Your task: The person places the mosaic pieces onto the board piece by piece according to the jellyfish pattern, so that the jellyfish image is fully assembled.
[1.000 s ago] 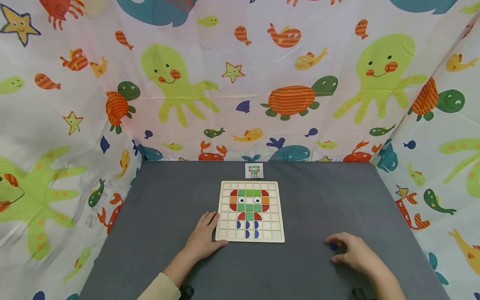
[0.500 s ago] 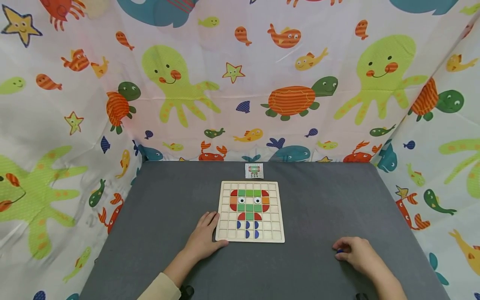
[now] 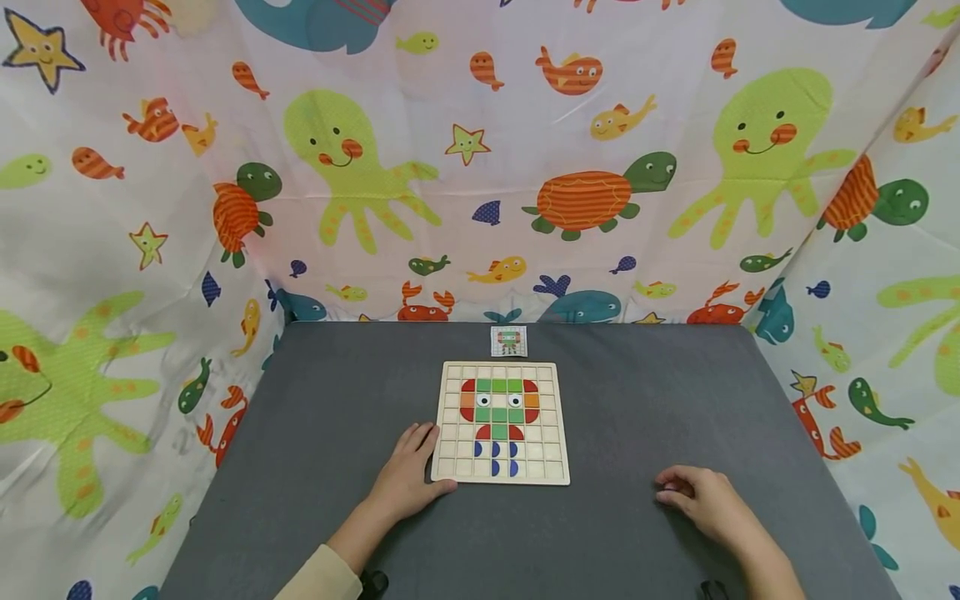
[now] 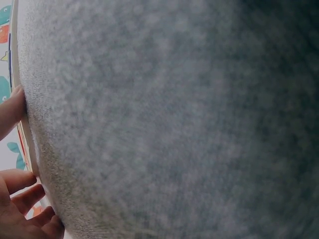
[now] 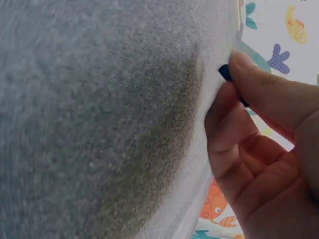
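A square wooden grid board (image 3: 551, 454) lies on the table, holding red, green, orange and blue pieces and two eye pieces in the pattern of a figure. Several blue half-round pieces (image 3: 496, 468) sit in its lower rows. My left hand (image 3: 405, 479) rests against the board's left edge, fingers along the side and thumb at the near left corner. To the right of the board, my right hand (image 3: 701, 504) pinches a small dark blue piece (image 5: 226, 72) between thumb and index finger. The fingers cover most of that piece.
A small picture card (image 3: 509, 342) showing a similar figure lies just beyond the board. Grey cloth covers the table (image 3: 360, 383). A sea-animal printed curtain (image 3: 465, 208) hangs behind and along both sides.
My right hand shifted slightly right and nearer me, then back left, as thumb and finger closed around the blue piece. My left hand and the board stayed still.
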Tool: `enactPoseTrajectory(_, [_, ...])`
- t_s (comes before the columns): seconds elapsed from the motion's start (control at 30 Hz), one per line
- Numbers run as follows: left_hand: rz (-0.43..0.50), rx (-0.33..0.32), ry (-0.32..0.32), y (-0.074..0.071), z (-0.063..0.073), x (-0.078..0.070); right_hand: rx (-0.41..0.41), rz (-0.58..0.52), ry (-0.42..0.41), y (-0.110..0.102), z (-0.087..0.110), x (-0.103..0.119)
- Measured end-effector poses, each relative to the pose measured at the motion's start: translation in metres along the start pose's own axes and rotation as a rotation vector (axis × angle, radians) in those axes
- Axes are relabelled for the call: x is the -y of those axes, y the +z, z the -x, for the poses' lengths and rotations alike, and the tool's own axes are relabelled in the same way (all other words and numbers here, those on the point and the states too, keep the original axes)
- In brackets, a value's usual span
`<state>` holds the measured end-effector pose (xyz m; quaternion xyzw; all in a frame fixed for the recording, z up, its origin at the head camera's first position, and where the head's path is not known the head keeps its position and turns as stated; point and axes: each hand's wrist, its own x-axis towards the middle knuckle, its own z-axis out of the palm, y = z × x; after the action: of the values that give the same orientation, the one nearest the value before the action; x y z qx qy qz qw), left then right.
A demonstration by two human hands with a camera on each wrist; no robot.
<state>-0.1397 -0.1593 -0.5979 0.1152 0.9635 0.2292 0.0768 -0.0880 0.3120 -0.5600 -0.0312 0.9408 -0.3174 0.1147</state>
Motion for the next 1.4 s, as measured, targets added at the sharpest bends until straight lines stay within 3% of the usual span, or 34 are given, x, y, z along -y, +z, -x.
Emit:
enactPoseTrajectory(0.17, [0.002,-0.002,0.007,-0.002,0.000,-0.002,-0.049,0.021,-0.032,0.003,-0.004,0.007])
enactPoseTrajectory(0.5, [0.005,-0.006,0.013,-0.001,0.000,-0.003,-0.230,0.063,-0.195,0.009,-0.018,0.021])
enactPoseTrajectory(0.63, [0.005,-0.003,0.009,0.000,-0.001,-0.002,-0.262,0.053,-0.220,0.013,-0.022,0.028])
enactPoseTrajectory(0.83, [-0.008,-0.004,0.000,0.001,-0.002,-0.001,-0.232,-0.028,-0.113,0.018,-0.028,0.043])
enactPoseTrajectory(1.0, [-0.009,-0.010,0.006,0.003,-0.001,0.000,-0.153,-0.198,-0.001,0.018,-0.034,0.056])
enactPoseTrajectory(1.13, [-0.009,-0.007,0.005,0.003,-0.001,0.000,-0.130,-0.281,0.014,0.022,-0.038,0.066])
enactPoseTrajectory(1.4, [-0.010,-0.007,0.003,0.000,0.000,0.000,-0.121,-0.312,-0.016,0.032,-0.047,0.084])
